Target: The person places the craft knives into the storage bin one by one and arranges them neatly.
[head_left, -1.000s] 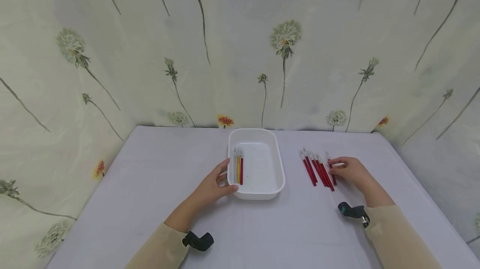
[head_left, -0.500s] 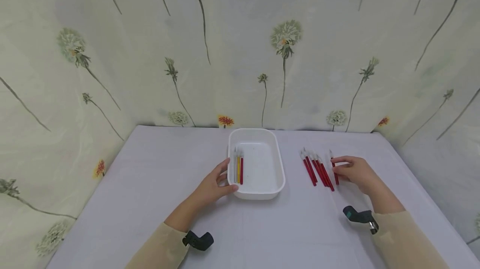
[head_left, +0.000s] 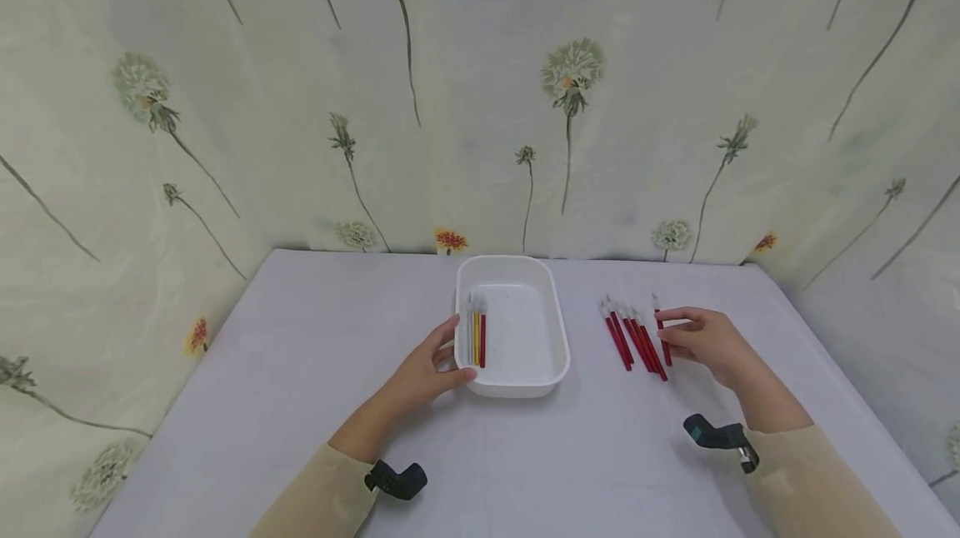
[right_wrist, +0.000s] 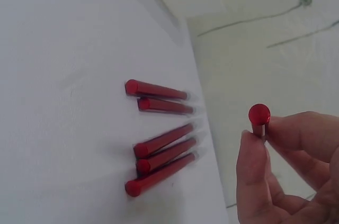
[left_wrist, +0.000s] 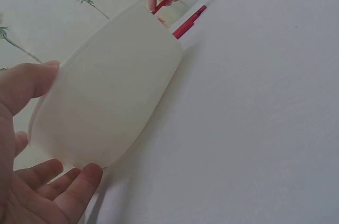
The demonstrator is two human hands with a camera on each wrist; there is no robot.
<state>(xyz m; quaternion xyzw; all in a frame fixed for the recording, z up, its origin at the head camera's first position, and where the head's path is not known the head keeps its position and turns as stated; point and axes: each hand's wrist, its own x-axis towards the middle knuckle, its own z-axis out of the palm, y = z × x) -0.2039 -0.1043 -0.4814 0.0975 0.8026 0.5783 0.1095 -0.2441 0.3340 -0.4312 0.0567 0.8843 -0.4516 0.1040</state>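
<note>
My left hand [head_left: 420, 376] holds the near left corner of a white plastic tray [head_left: 525, 346], thumb and fingers spread against its walls. A silver pen [head_left: 471, 340], a yellow pen [head_left: 476, 342] and a red pen [head_left: 483, 346] lie side by side along the tray's left wall. To the right of the tray, my right hand [head_left: 705, 344] pinches another red pen [right_wrist: 259, 114] between thumb and fingers. This pen is raised off the table in the right wrist view, its round end facing that camera. Beside it lie several loose red pens [right_wrist: 164, 172] with clear tips.
A white cloth [head_left: 315, 338] covers the table. Behind it hangs a backdrop [head_left: 480, 105] printed with dandelions. Black wrist cameras, such as the right one [head_left: 716, 434], sit at both sleeves.
My right hand drew the pinched red pen rightward, away from the loose pens, then shifted slightly back left and upward in the view. My left hand and the tray have stayed put.
</note>
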